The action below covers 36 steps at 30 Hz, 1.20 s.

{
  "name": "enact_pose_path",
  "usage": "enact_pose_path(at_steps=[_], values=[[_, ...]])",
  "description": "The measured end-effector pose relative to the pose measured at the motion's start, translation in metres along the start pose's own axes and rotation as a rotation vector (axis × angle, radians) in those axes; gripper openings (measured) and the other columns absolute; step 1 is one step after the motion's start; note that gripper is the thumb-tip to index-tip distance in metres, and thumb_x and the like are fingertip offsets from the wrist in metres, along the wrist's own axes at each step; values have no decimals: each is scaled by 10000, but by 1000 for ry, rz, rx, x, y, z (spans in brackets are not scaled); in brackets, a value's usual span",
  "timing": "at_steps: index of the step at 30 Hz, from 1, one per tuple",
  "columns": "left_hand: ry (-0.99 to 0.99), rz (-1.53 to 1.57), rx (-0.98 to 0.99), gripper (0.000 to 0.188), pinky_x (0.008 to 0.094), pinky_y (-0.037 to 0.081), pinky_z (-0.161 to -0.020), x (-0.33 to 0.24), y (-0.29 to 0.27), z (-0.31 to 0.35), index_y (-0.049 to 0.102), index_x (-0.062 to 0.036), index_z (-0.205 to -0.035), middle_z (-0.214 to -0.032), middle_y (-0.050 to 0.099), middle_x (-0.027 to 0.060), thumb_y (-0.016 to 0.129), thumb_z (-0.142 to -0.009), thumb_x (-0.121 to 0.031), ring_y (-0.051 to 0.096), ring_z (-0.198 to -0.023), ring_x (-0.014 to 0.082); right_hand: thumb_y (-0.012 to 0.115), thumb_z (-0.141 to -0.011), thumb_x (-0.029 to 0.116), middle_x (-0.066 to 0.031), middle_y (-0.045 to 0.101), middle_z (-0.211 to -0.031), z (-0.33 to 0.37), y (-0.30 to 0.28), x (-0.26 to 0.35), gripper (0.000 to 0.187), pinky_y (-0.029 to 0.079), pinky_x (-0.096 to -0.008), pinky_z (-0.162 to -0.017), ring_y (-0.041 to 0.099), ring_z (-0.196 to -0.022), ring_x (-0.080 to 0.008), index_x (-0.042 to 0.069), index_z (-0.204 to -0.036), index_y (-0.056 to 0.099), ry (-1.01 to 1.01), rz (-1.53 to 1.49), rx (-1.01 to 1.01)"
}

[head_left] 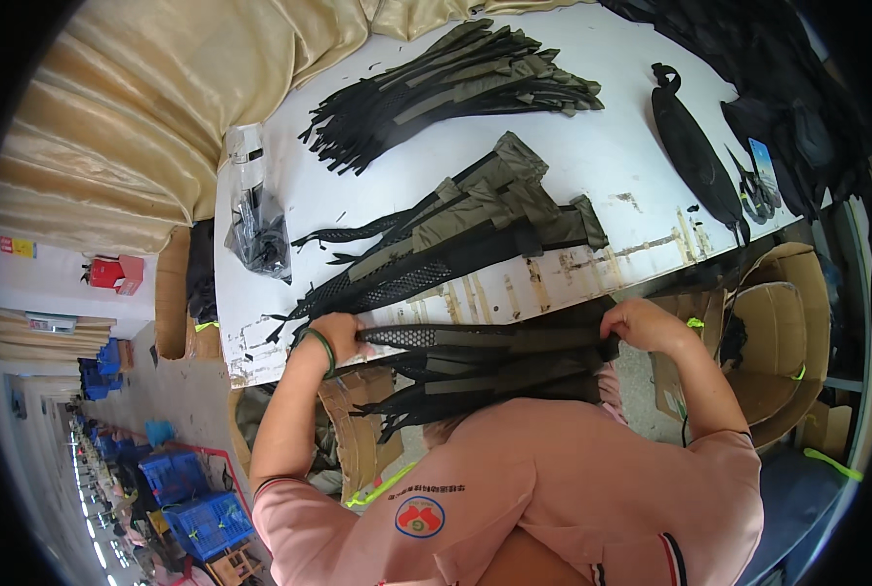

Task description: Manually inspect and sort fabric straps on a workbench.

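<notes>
pulled out neatly, end to end

here's the white table point(641, 127), carrying a far pile of olive-and-black strips point(455, 93) and a nearer fan of more point(460, 225), overlapped perhaps so each stays easy to lift. now the bundle point(514, 364), at the table's near edge, on the person's side: left hand point(340, 337) grasping its mesh end, right hand point(636, 324) pinching the other, probably holding it straight. layers pinched? can't tell.
</notes>
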<state>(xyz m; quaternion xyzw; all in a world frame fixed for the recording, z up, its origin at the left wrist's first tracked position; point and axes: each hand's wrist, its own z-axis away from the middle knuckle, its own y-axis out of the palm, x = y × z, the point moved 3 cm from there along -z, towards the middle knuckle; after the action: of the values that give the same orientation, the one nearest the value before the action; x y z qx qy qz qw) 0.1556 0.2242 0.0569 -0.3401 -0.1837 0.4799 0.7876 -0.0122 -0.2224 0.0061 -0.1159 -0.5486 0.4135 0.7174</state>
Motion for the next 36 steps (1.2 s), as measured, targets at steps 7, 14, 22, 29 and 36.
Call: enact_pose_path(at_steps=[7,14,22,29,36], values=[[144,166,675,527,340,520,-594,-36,63,31,663,-2,-943,-785,678,129,733,-762,-491,675,-666,239,610,-787,99,-136,671,-843,8,-20,24,136,508,-409,-745,646,-839,-318,102,-893,695,154,224,205],[413,367,-198,353,406,495,-709,-78,2,14,639,-21,-987,-872,634,179,693,-809,-320,624,-784,350,645,-841,258,-147,541,-1252,-88,-39,79,406,434,-401,-961,502,-1175,-336,98,-1206,574,-317,146,-592],[408,449,-1223,269,417,442,-884,-111,-50,-97,620,-34,-1040,-1091,601,175,674,-797,-136,557,-1011,367,638,-823,447,-123,199,-1545,-154,28,88,787,92,-543,-1139,127,-1442,-303,186,-1472,280,-290,500,-437],[217,353,-1109,249,418,447,-756,-124,-71,-136,634,-75,-955,-864,585,134,728,-747,-174,553,-846,332,676,-823,347,-144,420,-1404,-144,25,71,548,200,-541,-1111,345,-1339,-337,120,-1287,493,-373,106,-637],[583,977,-676,98,249,440,-605,-160,-56,-96,606,-37,-840,-719,616,57,683,-823,-95,558,-639,120,714,-786,262,-108,537,-1172,-105,-7,117,482,344,-499,-1003,513,-1118,-301,93,-1187,506,-376,252,-972]])
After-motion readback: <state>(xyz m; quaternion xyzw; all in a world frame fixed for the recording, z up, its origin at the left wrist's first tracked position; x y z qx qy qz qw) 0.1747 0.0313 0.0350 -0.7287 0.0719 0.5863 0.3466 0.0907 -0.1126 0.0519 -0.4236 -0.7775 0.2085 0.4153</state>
